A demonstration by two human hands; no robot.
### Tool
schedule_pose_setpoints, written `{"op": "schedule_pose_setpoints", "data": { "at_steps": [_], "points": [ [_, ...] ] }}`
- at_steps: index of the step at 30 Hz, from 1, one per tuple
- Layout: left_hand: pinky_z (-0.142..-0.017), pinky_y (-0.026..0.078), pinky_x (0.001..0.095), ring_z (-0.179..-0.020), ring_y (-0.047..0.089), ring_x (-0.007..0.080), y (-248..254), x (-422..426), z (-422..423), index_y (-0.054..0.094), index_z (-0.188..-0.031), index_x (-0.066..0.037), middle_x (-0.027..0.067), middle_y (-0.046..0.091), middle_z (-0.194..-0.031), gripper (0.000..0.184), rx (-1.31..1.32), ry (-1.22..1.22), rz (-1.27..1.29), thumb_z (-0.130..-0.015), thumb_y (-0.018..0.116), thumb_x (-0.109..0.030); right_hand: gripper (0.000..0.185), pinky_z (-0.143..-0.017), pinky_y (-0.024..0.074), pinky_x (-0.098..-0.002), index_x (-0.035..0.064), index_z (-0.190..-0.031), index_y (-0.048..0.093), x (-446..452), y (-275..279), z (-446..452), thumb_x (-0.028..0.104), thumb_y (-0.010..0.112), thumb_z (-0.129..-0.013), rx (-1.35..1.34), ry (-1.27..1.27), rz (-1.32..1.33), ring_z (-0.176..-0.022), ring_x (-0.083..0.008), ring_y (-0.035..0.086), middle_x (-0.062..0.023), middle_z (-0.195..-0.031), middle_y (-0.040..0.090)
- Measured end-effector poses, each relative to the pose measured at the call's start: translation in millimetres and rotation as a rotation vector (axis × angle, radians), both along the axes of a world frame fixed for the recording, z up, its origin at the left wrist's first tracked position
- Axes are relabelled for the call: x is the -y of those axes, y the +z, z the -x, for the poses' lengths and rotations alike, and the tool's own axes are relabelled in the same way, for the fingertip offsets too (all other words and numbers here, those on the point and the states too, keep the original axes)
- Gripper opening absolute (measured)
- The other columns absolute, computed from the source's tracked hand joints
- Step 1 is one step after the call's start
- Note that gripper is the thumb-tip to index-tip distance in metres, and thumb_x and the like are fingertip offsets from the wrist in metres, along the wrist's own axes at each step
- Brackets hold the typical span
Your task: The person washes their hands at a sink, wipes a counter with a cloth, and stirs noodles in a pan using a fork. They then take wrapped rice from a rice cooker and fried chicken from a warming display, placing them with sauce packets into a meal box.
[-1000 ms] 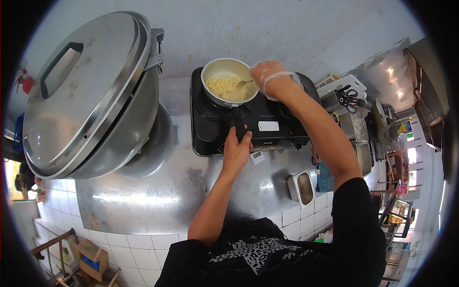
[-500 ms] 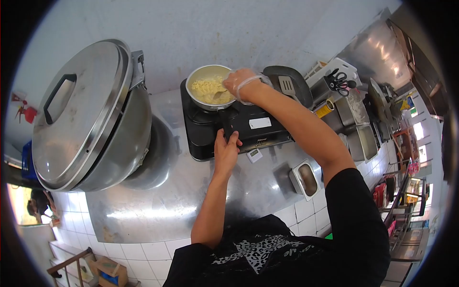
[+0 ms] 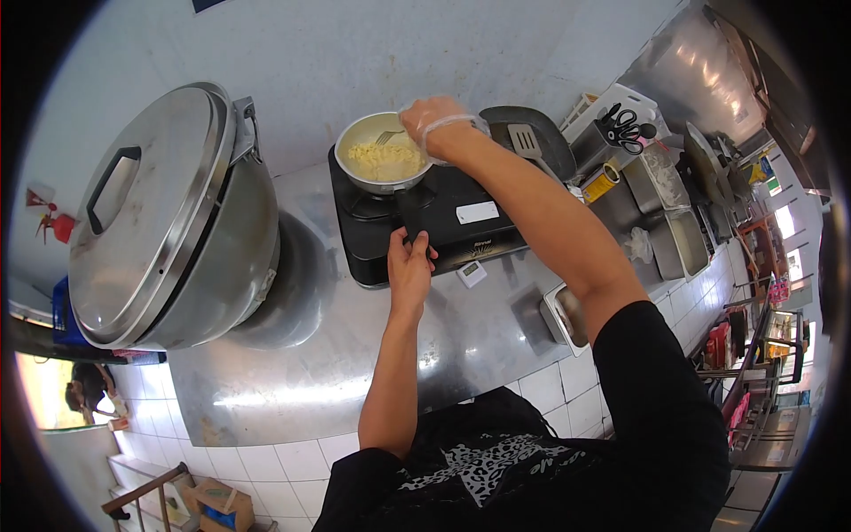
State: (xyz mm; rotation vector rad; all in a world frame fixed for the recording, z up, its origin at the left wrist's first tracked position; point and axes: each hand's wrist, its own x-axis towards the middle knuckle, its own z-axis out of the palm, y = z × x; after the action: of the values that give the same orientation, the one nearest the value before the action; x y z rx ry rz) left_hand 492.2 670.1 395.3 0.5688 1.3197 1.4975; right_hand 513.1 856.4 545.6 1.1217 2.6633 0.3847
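Observation:
A light-coloured saucepan (image 3: pixel 347 142) sits on the black portable gas stove (image 3: pixel 363 253), with pale yellow crumbly food, perhaps scrambled egg, (image 3: pixel 386 162) inside. My left hand (image 3: pixel 410 266) is wrapped round the pan's black handle (image 3: pixel 411 213). Above the pan's right rim, my right hand (image 3: pixel 433 120), in a clear plastic glove, is closed on a fork (image 3: pixel 387 136). The fork's tines point into the pan near its far side, above the food. My fingers hide most of the fork's handle.
A big lidded steel pot (image 3: pixel 204 266) stands at left. Right of the pan are a grill pan (image 3: pixel 554 142) with a slotted turner (image 3: pixel 525 140), scissors (image 3: pixel 625 133) and steel containers (image 3: pixel 678 244). A timer (image 3: pixel 472 274) lies before the stove. Far left, another person (image 3: pixel 93 390) bends down.
The fork has risen from the food toward the pan's far side, with my right hand moving up. My left hand still grips the handle. The view has shifted slightly.

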Motion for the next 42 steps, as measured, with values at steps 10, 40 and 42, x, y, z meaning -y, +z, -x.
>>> {"op": "schedule_pose_setpoints", "data": {
  "at_steps": [10,40,42],
  "points": [
    [-0.055,0.036,0.0206,-0.061,0.046,0.0056,-6,9,-6,0.054,-0.121,-0.008,-0.0009,0.056,-0.074,0.023,0.036,0.04,-0.046,-0.102,0.052,-0.021,0.024,-0.086,0.0561,-0.0382,0.0088,-0.108,0.074,-2,-27,18,0.014,0.059,-0.091,0.058,0.004,0.042,-0.106,-0.0285,0.069,-0.0132,-0.114,0.071],
    [-0.053,0.039,0.0233,-0.06,0.049,0.005,-2,4,-5,0.055,-0.109,-0.007,-0.0017,0.054,-0.068,0.013,0.08,0.065,-0.077,-0.101,0.052,-0.016,0.026,-0.088,0.0556,-0.041,0.0052,-0.111,0.072,1,-17,25,0.014,0.061,-0.089,0.176,0.041,0.129,-0.107,-0.0318,0.068,-0.0165,-0.115,0.07],
    [-0.053,0.039,0.0236,-0.061,0.05,0.0051,2,5,-4,0.055,-0.108,-0.006,-0.0015,0.054,-0.068,0.013,0.092,0.067,-0.059,-0.102,0.052,-0.017,0.028,-0.088,0.0554,-0.0417,0.0046,-0.112,0.072,-3,-16,26,0.014,0.061,-0.088,0.161,0.009,0.092,-0.107,-0.0325,0.068,-0.0171,-0.116,0.069]
  ]
}}
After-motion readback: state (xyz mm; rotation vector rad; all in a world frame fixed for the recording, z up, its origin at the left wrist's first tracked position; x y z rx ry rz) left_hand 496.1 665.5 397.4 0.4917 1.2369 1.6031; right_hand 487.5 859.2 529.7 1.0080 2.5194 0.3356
